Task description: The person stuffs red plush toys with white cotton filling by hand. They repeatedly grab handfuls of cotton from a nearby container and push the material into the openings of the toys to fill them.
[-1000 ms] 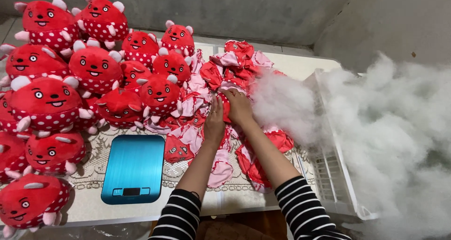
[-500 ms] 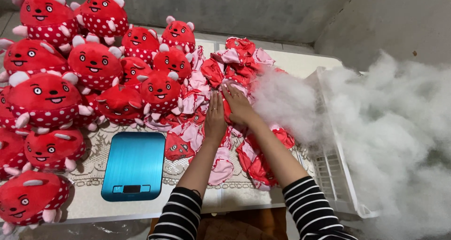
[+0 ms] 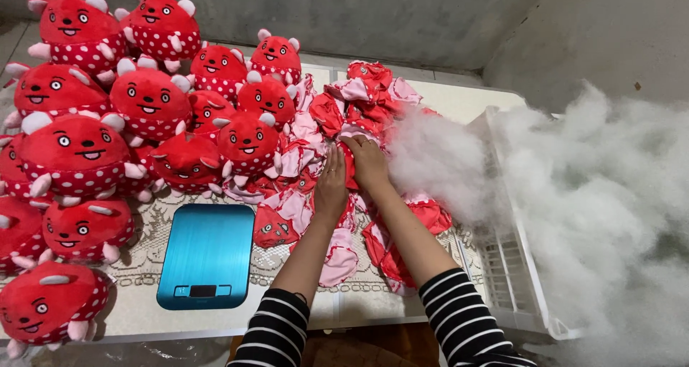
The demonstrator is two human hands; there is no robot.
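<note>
Left hand [image 3: 331, 184] flat, fingers together, and right hand [image 3: 368, 162], fingers curled, both on unstuffed red plush skins [image 3: 344, 123] beside white stuffing [image 3: 438, 159].

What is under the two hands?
Both the left hand and right hand press on a heap of flat red and pink toy skins. Whatever lies beneath that heap is covered.

Fingertips of both hands sink out of sight into the red skins [image 3: 337, 123]; plush toys [image 3: 43, 309] run off the left edge.
</note>
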